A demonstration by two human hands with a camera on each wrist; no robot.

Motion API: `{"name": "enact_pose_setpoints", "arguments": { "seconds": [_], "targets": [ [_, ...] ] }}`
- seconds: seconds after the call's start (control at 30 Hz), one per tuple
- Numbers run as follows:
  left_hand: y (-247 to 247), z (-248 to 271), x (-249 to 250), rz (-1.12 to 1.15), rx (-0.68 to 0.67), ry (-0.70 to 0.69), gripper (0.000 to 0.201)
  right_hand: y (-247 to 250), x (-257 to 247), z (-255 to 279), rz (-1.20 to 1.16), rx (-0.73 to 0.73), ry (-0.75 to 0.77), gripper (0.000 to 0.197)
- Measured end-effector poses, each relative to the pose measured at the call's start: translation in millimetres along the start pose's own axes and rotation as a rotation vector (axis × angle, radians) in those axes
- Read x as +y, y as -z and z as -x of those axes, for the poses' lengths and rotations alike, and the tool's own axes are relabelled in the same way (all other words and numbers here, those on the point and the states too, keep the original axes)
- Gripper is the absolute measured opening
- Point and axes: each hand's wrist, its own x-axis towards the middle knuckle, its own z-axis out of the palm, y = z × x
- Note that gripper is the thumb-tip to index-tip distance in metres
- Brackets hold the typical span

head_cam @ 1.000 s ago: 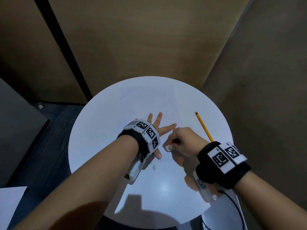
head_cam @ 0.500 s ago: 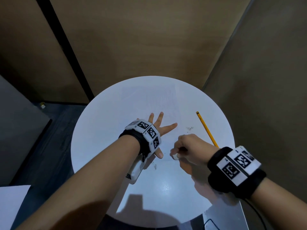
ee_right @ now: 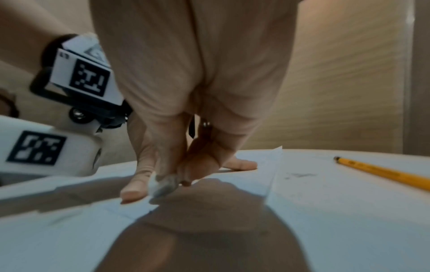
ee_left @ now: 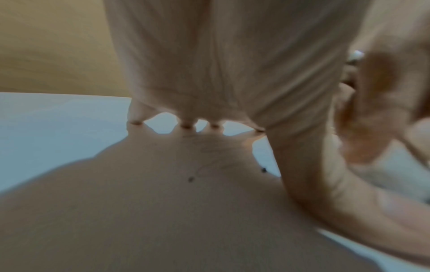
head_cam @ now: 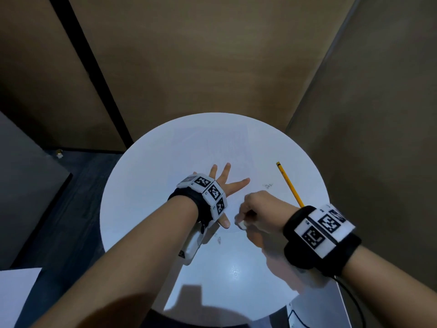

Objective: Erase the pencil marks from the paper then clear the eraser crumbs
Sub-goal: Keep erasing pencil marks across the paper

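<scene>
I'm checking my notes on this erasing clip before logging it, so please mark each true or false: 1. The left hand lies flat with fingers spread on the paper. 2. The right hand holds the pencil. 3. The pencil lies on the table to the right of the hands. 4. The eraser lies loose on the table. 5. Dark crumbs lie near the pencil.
1. True: the left hand presses flat on the paper, fingers spread.
2. False: the right hand pinches the eraser.
3. True: the pencil lies untouched on the table.
4. False: it is held in the right hand's fingertips.
5. True: the crumbs lie just left of the pencil.
</scene>
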Motion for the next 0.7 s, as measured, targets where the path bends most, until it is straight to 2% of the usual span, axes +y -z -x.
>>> {"name": "enact_pose_setpoints", "arguments": {
  "seconds": [0.13,0.3,0.47,0.6,0.7],
  "targets": [
    [0.0,0.3,-1.4,-0.004,-0.003,-0.002,0.129,-6.7,-7.8,-4.8,-0.016,0.05,0.006,0.022],
    [1.2,3.1,0.9,0.011,-0.005,0.009,0.128,0.1,-2.8,8.9,0.079,-0.031,0.017,0.026],
    [3.3,4.9,2.7,0.002,-0.003,0.002,0.126,-6.6,-7.9,-1.3,0.014,0.045,0.026,0.023],
    [2.3,5.3,1.8,0.003,-0.003,0.005,0.126,2.9,5.5,13.3,0.022,-0.048,0.014,0.025],
    [2.7,-0.7,0.1,-0.001,-0.026,0.015,0.131,15.7,10.4,5.8,-0.024,0.039,-0.022,0.023]
  ]
}}
